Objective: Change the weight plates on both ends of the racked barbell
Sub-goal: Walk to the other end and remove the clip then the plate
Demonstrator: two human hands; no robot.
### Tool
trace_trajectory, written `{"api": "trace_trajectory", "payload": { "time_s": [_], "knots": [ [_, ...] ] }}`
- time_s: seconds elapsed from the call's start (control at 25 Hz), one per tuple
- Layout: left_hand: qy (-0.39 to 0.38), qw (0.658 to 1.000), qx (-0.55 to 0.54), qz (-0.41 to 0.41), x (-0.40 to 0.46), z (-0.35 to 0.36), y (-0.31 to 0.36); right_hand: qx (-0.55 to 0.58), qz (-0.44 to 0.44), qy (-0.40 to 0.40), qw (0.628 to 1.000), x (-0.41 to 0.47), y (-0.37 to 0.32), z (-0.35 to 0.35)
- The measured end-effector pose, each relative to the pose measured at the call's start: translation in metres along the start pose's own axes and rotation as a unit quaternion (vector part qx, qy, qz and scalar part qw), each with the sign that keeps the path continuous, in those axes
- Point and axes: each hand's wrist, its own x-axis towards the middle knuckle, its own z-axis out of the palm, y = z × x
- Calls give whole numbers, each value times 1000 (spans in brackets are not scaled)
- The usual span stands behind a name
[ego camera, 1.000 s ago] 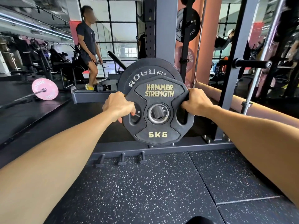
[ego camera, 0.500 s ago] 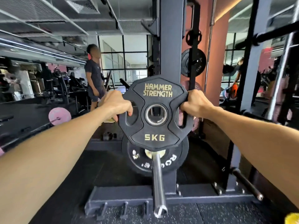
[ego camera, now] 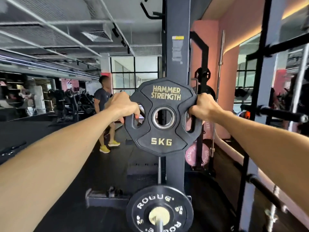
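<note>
Gym rack upright behind: left hand and right hand grip black rubber-coated 5 kg plate by its slots, above the round Rogue plate.

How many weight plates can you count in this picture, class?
4: the 5 kg plate held in both hands, the Rogue plate on the barbell below, and pink and black plates stored behind. Others may be hidden.

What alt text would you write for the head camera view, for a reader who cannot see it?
Both hands, left and right, grip a black octagonal rubber 5 kg Hammer Strength plate by its side slots, raised before a dark steel rack post. Below it, a black round Rogue plate sits on the silver barbell sleeve.
</note>
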Motion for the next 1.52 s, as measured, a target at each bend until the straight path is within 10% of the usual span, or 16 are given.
{"api": "trace_trajectory", "payload": {
  "time_s": [0.72,1.52],
  "knots": [
    [-4,998,-32,48,27,-26,141,-26,8,8,1000,58,39,-135],
    [-20,996,-30,83,-48,241,531,-60,38,2,997,16,421,-424]
  ]
}}
